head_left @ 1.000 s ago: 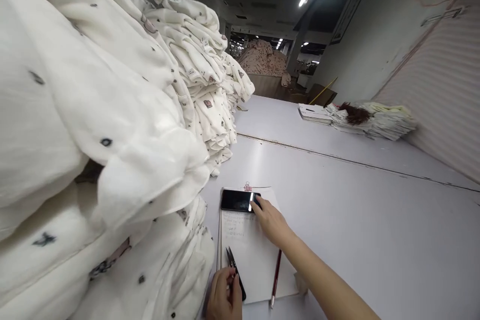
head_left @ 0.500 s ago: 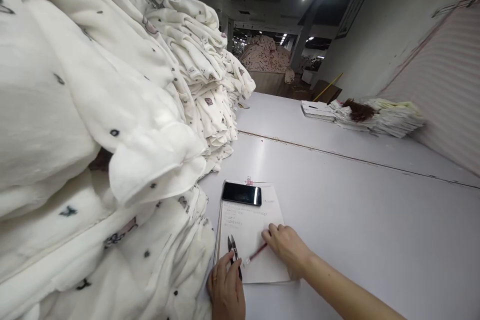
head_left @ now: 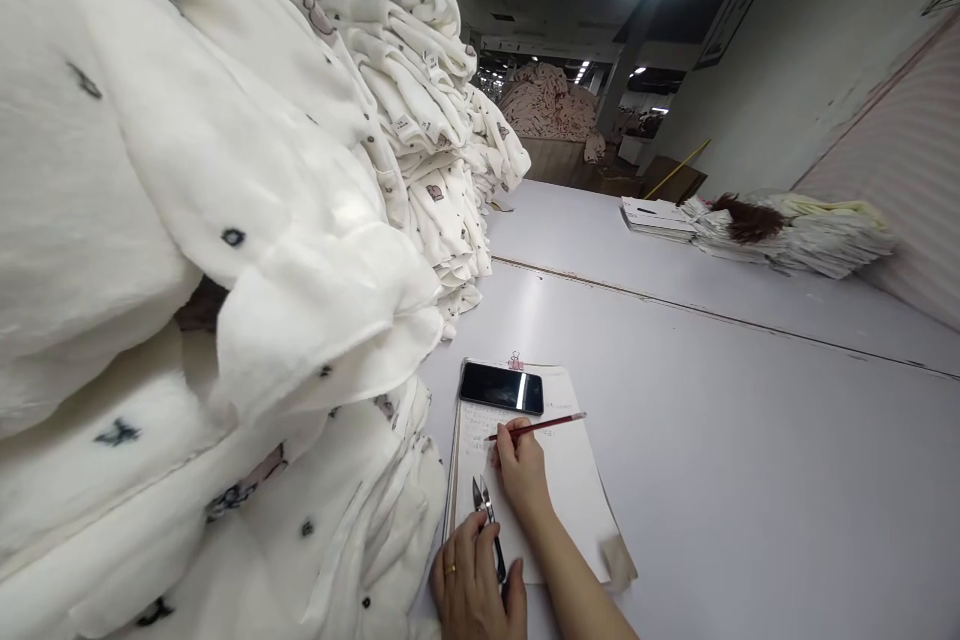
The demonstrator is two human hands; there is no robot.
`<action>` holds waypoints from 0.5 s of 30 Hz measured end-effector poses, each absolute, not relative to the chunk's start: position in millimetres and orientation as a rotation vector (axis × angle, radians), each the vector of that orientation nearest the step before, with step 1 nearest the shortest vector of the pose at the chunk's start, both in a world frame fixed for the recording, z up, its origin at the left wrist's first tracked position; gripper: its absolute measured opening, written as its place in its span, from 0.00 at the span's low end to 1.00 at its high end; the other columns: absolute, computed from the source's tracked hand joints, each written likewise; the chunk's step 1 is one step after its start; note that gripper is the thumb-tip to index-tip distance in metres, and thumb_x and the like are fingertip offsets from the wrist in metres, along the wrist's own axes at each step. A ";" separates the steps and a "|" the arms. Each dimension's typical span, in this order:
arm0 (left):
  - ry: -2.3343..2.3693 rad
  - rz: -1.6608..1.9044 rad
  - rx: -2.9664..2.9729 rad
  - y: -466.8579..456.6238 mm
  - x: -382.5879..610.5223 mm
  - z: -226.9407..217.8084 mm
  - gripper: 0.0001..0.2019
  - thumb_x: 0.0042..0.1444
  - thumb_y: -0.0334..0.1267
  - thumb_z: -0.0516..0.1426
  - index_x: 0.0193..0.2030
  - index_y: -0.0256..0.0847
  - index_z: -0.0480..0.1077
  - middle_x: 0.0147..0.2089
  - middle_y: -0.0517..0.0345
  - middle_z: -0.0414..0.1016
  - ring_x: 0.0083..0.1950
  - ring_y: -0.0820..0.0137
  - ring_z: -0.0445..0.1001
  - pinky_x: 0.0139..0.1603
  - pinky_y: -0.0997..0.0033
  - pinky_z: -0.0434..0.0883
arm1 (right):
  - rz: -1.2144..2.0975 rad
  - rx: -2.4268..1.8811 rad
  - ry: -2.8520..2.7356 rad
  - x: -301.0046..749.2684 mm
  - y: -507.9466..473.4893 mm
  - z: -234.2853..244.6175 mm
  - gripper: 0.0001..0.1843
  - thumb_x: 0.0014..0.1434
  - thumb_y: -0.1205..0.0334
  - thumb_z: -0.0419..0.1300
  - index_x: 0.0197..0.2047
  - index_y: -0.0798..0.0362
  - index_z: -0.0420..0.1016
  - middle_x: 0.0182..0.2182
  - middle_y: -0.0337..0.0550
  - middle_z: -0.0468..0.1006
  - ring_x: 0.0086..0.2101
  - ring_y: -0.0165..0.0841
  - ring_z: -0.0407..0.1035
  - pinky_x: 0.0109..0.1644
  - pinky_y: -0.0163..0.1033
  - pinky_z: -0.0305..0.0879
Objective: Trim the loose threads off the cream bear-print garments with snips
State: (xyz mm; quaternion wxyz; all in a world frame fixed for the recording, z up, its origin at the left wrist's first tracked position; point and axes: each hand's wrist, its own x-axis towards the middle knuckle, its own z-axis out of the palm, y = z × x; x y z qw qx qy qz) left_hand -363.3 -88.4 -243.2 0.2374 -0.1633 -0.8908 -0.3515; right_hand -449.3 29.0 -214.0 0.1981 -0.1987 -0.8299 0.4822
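My right hand (head_left: pixel 521 475) is closed around a dark red pencil (head_left: pixel 551 422). The pencil's left end touches or nearly touches the handwritten lines on a sheet of paper (head_left: pixel 559 500). My left hand (head_left: pixel 476 575), with a ring on one finger, lies with its fingers stretched over the lower left of the paper. Beneath and beside those fingers is a pair of thread snips (head_left: pixel 487 510), blades pointing away from me. Across the top of the sheet rests a black phone (head_left: pixel 501 388), just below a pink binder clip (head_left: pixel 515 361).
Tall piles of white printed fleece fabric (head_left: pixel 322 220) crowd the left side. The pale table (head_left: pixel 712 430) has a seam across it. Stacked papers and a dark brown tuft (head_left: pixel 750 218) sit at the far right. A pinkish fabric heap (head_left: pixel 551 105) stands beyond the table.
My right hand has moved up and left over the paper, and the pencil has swung round to lie across the written lines. My left hand stays by the snips, its thumb now showing apart.
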 end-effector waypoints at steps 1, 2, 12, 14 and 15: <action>-2.444 -0.953 -0.460 -88.4 -363.0 -243.7 0.13 0.52 0.39 0.58 0.45 0.41 0.72 0.49 0.45 0.77 0.49 0.53 0.73 0.51 0.52 0.63 | 1.348 -0.561 -2.328 -448.9 29.6 -213.4 0.12 0.67 0.57 0.55 0.43 0.57 0.72 0.31 0.37 0.76 0.26 0.26 0.71 0.31 0.35 0.71; -2.450 -0.935 -0.471 -88.3 -362.5 -244.1 0.16 0.50 0.41 0.59 0.46 0.40 0.72 0.49 0.44 0.76 0.49 0.51 0.72 0.51 0.51 0.63 | 1.340 -0.564 -2.339 -448.8 29.9 -212.6 0.11 0.67 0.57 0.56 0.43 0.57 0.72 0.32 0.37 0.76 0.27 0.27 0.72 0.32 0.36 0.71; -2.545 -0.873 -0.468 -87.8 -366.6 -246.1 0.19 0.42 0.35 0.62 0.44 0.39 0.74 0.51 0.43 0.77 0.51 0.50 0.72 0.53 0.50 0.64 | 1.126 -0.630 -2.466 -453.5 34.6 -209.3 0.12 0.69 0.58 0.52 0.42 0.57 0.71 0.28 0.35 0.75 0.24 0.26 0.71 0.30 0.34 0.70; -2.621 -0.891 -0.438 -88.4 -375.9 -242.3 0.20 0.40 0.33 0.63 0.44 0.39 0.75 0.53 0.45 0.77 0.53 0.50 0.72 0.54 0.52 0.66 | 1.046 -0.611 -2.500 -453.0 46.9 -201.5 0.14 0.71 0.61 0.46 0.43 0.57 0.70 0.26 0.36 0.75 0.24 0.28 0.71 0.30 0.35 0.69; -2.676 -0.905 -0.417 -88.7 -381.9 -239.0 0.21 0.40 0.33 0.63 0.45 0.39 0.76 0.55 0.45 0.76 0.53 0.50 0.72 0.54 0.54 0.67 | 0.991 -0.587 -2.521 -452.4 53.9 -197.1 0.14 0.70 0.64 0.44 0.44 0.57 0.70 0.28 0.40 0.76 0.27 0.31 0.72 0.33 0.36 0.69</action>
